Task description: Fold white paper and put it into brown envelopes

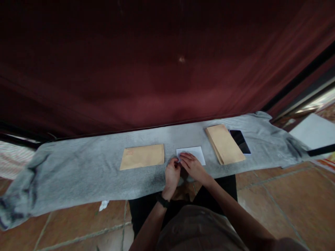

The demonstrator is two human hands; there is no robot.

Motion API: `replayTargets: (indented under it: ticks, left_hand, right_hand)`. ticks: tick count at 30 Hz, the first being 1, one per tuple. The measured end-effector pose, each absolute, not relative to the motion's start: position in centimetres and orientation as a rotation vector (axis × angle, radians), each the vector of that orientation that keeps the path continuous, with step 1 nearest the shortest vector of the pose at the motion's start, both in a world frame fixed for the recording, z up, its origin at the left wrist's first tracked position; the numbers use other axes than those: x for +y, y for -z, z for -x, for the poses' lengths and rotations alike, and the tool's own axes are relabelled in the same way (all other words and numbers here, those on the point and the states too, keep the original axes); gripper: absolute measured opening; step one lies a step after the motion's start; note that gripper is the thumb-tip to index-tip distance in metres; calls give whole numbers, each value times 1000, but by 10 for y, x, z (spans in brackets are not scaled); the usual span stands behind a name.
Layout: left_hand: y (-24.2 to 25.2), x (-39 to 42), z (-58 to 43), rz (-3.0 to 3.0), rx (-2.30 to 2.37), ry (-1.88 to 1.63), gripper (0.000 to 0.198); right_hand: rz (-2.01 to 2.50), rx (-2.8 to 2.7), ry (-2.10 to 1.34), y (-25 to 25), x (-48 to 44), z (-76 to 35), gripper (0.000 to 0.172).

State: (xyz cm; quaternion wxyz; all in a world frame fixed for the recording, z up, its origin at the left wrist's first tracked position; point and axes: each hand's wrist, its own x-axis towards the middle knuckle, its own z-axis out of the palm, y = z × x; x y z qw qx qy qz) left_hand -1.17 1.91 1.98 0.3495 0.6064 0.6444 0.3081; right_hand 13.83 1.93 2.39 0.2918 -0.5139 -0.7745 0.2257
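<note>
A folded white paper [197, 154] lies on the grey cloth between two lots of brown envelopes. My right hand [191, 165] rests on its left part, fingers together and pressing down. At the paper's lower left edge my left hand [172, 172] has its fingers curled in a pinch, and what is between the fingertips is too small to make out. To the left lies a brown envelope [142, 157] with faint red print. A stack of brown envelopes [226, 144] sits to the right, tilted, beside a dark phone [240, 141].
The grey cloth [86, 167] covers a long narrow surface against a dark red panel [157, 69]. A white scrap [104, 205] lies on the tiled floor [78, 223] below the front edge. A white board [315, 130] stands at the far right.
</note>
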Motion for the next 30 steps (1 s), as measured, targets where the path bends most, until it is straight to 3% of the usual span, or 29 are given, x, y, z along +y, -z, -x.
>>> replayTargets:
  ticks: [9, 17, 26, 30]
  left_hand:
    - [-23, 18, 11, -1693, 1743, -583, 17]
    - [-24, 21, 12, -1667, 1667, -646, 14]
    - [-32, 22, 11, -1742, 1778, -546, 12]
    - [-37, 18, -7, -1995, 1687, -666, 24]
  right_hand:
    - [1450, -2407, -258, 0, 36, -144, 41]
    - [1443, -2303, -296, -4, 47, -142, 44]
    - [1502, -2280, -306, -2, -7, -159, 46]
    - [1539, -2309, -245, 3, -16, -162, 48]
